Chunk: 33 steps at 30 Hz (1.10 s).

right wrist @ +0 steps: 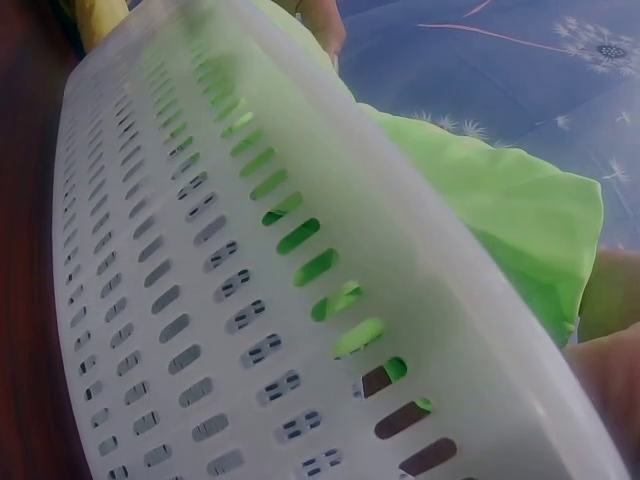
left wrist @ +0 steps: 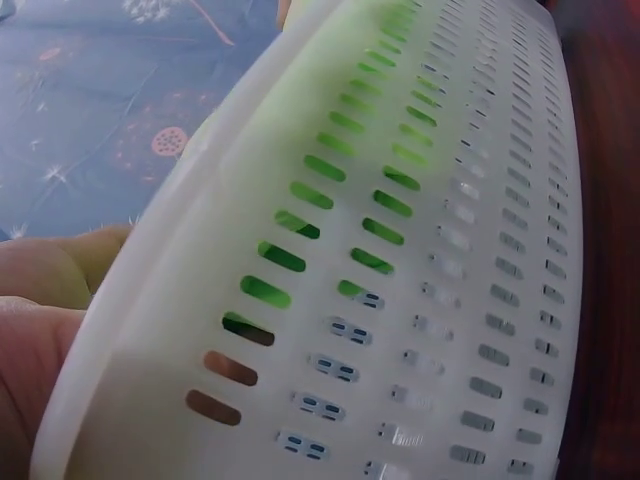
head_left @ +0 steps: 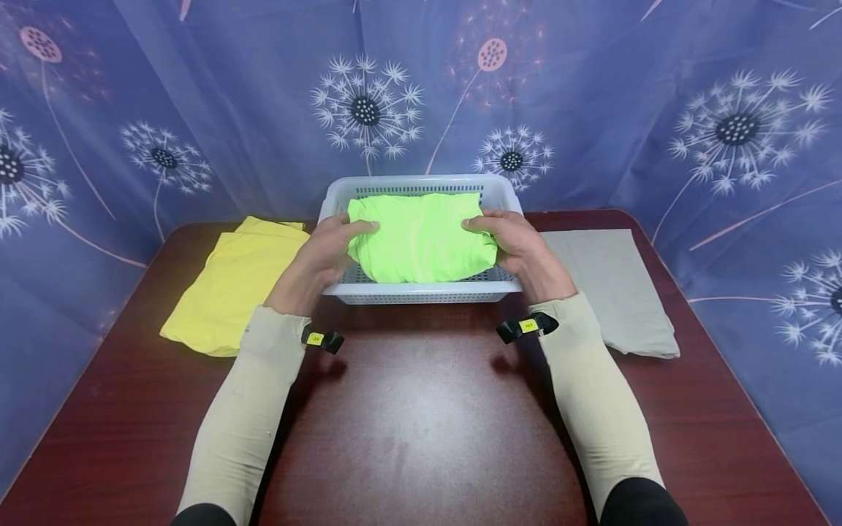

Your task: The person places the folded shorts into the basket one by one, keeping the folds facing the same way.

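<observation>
A folded bright green cloth point(head_left: 421, 237) is held between both hands, within the rim of a white slotted plastic basket point(head_left: 424, 294). The left hand point(head_left: 329, 248) grips its left end with the thumb on top; the right hand point(head_left: 520, 245) grips the right end the same way. Fingers under the cloth are hidden. In the left wrist view, green shows through the slots of the basket wall point(left wrist: 420, 300). In the right wrist view, part of the green cloth point(right wrist: 510, 210) rises above the basket rim, beside the right hand point(right wrist: 610, 370).
A folded yellow cloth point(head_left: 237, 285) lies left of the basket on the dark red-brown table point(head_left: 421, 409). To the right lies a folded grey cloth point(head_left: 612, 285), partly behind the right forearm. A blue curtain point(head_left: 263, 95) with dandelion prints hangs behind the table.
</observation>
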{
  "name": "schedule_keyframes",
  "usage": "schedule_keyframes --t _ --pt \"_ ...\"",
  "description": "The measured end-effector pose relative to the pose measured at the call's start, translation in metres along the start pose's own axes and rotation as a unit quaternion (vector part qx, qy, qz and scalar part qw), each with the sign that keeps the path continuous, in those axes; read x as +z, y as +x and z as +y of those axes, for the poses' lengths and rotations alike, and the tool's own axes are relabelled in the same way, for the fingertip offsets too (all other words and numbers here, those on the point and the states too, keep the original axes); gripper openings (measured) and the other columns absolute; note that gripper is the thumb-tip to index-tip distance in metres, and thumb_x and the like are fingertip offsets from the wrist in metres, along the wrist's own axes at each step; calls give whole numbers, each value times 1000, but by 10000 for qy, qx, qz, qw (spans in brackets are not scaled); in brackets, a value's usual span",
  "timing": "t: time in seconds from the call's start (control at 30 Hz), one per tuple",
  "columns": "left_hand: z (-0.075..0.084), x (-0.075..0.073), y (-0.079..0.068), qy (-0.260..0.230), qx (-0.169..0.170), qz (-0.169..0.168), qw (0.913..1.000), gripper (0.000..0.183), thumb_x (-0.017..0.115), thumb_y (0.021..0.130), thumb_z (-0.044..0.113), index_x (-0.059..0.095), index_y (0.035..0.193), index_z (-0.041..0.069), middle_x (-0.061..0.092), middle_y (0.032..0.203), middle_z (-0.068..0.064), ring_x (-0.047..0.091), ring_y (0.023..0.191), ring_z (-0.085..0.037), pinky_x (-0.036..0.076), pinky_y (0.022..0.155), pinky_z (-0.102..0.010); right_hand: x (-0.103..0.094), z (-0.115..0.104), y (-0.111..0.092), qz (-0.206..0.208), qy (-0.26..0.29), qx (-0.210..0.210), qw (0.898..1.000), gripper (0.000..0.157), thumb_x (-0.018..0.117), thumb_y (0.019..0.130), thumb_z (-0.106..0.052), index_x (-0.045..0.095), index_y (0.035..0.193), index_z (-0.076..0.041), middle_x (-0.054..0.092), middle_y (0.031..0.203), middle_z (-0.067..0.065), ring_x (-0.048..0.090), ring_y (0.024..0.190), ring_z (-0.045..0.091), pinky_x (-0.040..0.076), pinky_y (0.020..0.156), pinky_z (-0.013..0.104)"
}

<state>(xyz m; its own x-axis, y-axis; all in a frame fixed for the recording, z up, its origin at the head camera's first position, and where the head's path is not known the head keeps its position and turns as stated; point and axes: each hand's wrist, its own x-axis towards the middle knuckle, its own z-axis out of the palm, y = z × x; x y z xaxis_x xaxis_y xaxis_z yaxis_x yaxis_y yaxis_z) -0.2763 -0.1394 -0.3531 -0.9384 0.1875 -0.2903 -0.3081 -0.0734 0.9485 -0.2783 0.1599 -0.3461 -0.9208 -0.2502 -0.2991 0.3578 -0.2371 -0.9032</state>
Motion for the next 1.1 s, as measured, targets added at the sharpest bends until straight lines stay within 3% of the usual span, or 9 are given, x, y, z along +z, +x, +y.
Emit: schedule_keyframes --t 0.13,0.27,0.37,0.63,0.77,0.87,0.97,1.1 --pt "-2 1 0 262 90 -10 9996 75 65 105 19 24 165 0 25 169 -16 32 152 -28 25 128 -52 0 0 0 -13 -129 -22 9999 42 59 106 -2 48 146 4 69 104 8 73 84 19 65 70 35" --pt "-4 3 0 564 223 -58 9981 50 61 108 18 45 153 1 52 140 -13 54 124 -24 47 110 -45 0 2 1 49 -401 -88 9991 46 60 105 -2 46 148 6 68 107 8 73 85 19 65 71 34" --pt "-4 3 -1 701 284 -92 9971 46 59 109 16 47 150 1 53 136 -12 56 121 -23 50 104 -43 1 2 2 81 -567 -133 9983 49 61 104 -2 45 150 7 67 109 9 73 85 18 65 72 34" --pt "-5 4 0 1189 380 -58 9922 48 58 108 9 45 153 0 49 148 -16 53 131 -28 56 100 -41 1 6 4 176 -1088 -152 9938 53 63 104 -3 41 152 5 66 109 11 73 81 19 64 70 35" --pt "-6 5 0 1527 417 -74 9874 44 57 108 7 48 151 2 54 145 -16 58 125 -29 58 97 -41 5 6 2 426 -1808 -186 9824 54 67 102 -5 43 151 2 67 106 12 72 74 18 64 66 35" --pt "-6 7 -2 1696 426 -77 9846 47 57 108 7 45 153 2 53 147 -17 57 127 -31 55 102 -46 8 6 0 609 -2313 -231 9707 56 70 100 -4 43 149 2 65 109 15 69 74 17 63 63 34" --pt "-5 8 -1 1911 415 -31 9807 55 58 108 7 38 159 2 44 157 -19 49 138 -32 48 113 -48 10 6 -1 727 -2692 -243 9600 61 71 99 -5 41 151 3 60 124 19 67 87 22 63 65 34" --pt "-5 9 0 2168 429 -40 9753 46 57 108 7 46 152 0 51 145 -18 56 120 -28 52 102 -41 10 6 -1 839 -3254 -190 9416 72 73 98 -10 34 158 1 46 149 23 59 116 32 62 80 39"
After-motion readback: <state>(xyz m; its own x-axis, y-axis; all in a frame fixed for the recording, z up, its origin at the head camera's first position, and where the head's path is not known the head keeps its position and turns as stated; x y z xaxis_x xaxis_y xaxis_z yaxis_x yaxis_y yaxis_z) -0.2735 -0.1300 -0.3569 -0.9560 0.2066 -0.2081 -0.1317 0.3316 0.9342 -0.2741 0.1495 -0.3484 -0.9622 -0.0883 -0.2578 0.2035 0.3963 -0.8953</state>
